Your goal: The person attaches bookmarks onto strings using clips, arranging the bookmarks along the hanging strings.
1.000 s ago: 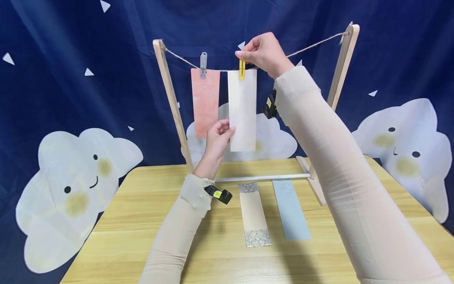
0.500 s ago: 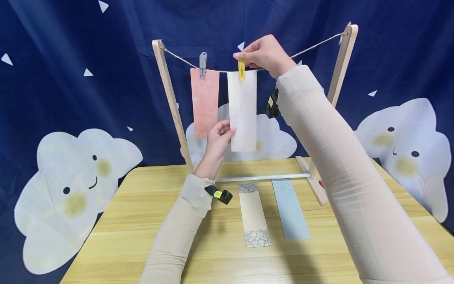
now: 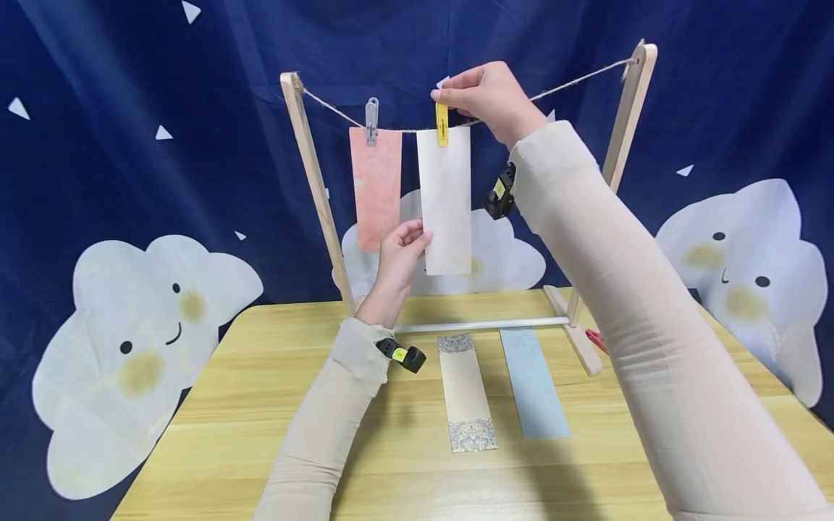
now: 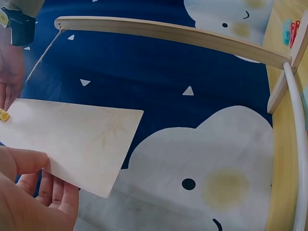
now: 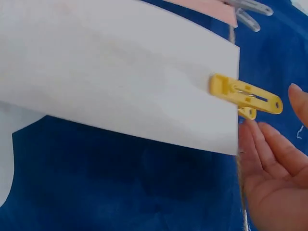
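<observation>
A white paper strip (image 3: 449, 210) hangs from a twine line (image 3: 580, 78) under a yellow clothespin (image 3: 442, 129) that bites its top edge. My left hand (image 3: 399, 253) pinches the strip's lower left edge, thumb (image 4: 29, 161) in front and fingers behind. At the top, my right hand (image 3: 491, 98) is around the clothespin's upper end. The right wrist view shows that hand's thumb (image 5: 299, 103) spread away from the yellow clothespin, with its fingertips close behind the clip. To the left, a pink strip (image 3: 378, 192) hangs from a grey clothespin (image 3: 371, 121).
Wooden posts (image 3: 313, 174) hold the twine, joined low by a white rod (image 3: 482, 325). A lace-patterned strip (image 3: 465, 387) and a light blue strip (image 3: 536, 383) lie on the table. Beyond the right foot lie a red clothespin (image 3: 596, 339) and a teal one (image 4: 286, 31).
The yellow clothespin has turned slightly on the strip, and my right-hand fingers have loosened around it. My left hand stays at the strip's edge. The red clothespin has come into view beside the right sleeve.
</observation>
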Available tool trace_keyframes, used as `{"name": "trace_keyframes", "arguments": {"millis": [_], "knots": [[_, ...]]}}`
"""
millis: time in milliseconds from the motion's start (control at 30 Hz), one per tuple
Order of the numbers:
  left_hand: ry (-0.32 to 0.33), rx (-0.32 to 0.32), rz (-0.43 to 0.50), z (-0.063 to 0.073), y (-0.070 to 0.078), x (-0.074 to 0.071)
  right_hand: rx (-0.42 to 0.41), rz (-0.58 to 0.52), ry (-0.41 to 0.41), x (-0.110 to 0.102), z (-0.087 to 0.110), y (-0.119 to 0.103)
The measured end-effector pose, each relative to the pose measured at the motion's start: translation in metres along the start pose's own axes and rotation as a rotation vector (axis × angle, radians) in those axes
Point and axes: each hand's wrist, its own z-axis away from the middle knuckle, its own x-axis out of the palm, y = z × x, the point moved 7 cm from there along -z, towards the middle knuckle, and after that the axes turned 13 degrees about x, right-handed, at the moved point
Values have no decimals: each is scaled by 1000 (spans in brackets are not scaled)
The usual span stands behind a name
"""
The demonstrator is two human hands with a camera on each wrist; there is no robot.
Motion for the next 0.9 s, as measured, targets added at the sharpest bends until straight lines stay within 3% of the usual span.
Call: {"name": "trace_keyframes", "arguments": {"millis": [267, 533, 733, 900], "knots": [[-11, 2, -22, 0, -4, -3, -73, -43, -21, -5, 13, 3], [-50, 64, -122, 5, -6, -10, -90, -40, -47, -22, 33, 20], [-46, 116, -125, 10, -6, -16, -89, -20, -35, -42, 46, 48], [-61, 96, -132, 20, -10, -20, -38, -2, -70, -52, 57, 81]]}}
